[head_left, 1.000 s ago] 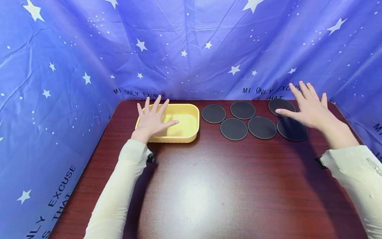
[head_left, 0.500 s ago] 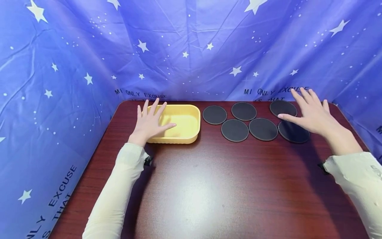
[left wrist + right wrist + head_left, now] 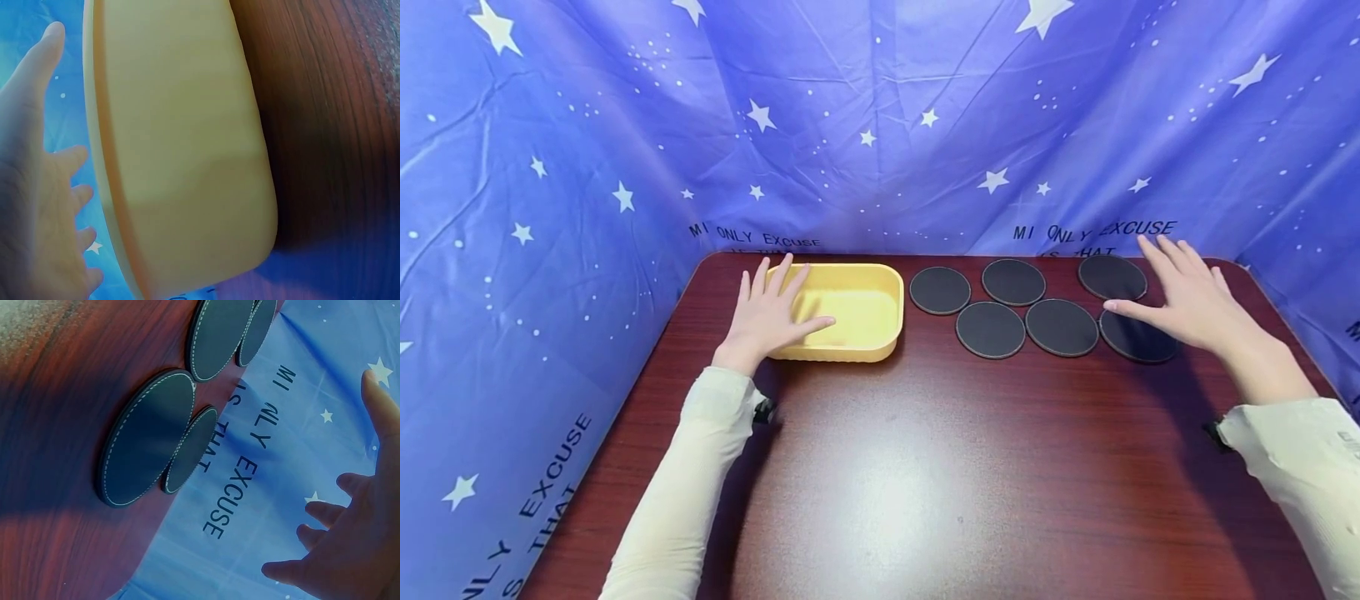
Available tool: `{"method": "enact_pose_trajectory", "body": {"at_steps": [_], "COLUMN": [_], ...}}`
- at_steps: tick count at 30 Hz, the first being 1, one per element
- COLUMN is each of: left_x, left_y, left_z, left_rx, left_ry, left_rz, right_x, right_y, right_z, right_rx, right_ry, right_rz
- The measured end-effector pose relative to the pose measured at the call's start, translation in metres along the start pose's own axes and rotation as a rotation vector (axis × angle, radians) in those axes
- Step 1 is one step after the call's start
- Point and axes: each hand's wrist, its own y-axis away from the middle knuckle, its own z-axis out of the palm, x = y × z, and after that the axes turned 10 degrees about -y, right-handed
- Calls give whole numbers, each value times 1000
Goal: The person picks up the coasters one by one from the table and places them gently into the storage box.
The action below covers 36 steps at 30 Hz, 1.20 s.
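A yellow rectangular tub (image 3: 857, 353) stands at the back left of the table. Over its left end my left hand (image 3: 766, 321) hovers with fingers spread, holding nothing. The left wrist view shows the tub's side wall (image 3: 181, 137) with the thumb and fingertips above its rim. Several round black coasters (image 3: 990, 330) with stitched edges lie flat to the right of the tub. My right hand (image 3: 1198, 304) is spread above the rightmost coasters, partly covering the front one (image 3: 1131, 337). In the right wrist view that hand (image 3: 350, 544) is apart from the coasters (image 3: 150, 440).
The dark red wooden table (image 3: 925, 467) reflects a bright glare in its middle. A blue curtain (image 3: 865, 108) with white stars and lettering hangs along the table's back and both sides.
Both hands have drawn slightly back toward the front edge, the left one also shifting a little left. The tub and coasters keep their places on the table.
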Motion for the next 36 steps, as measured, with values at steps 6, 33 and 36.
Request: {"method": "enact_pose_trajectory", "body": {"at_steps": [6,33,36], "left_x": [-5,-40,-43], "left_y": [4,24,27], "left_z": [1,7,9], "left_rx": [-10,29,28], "left_ry": [-5,86,98], "left_rz": [-1,-4,-4], "right_x": [5,32,34], "right_y": [4,22,25], "right_z": [3,12,12], "right_rx": [-2,9,9], "right_ry": [-20,-108,-115], "right_rz": [-3,-18,-5]}}
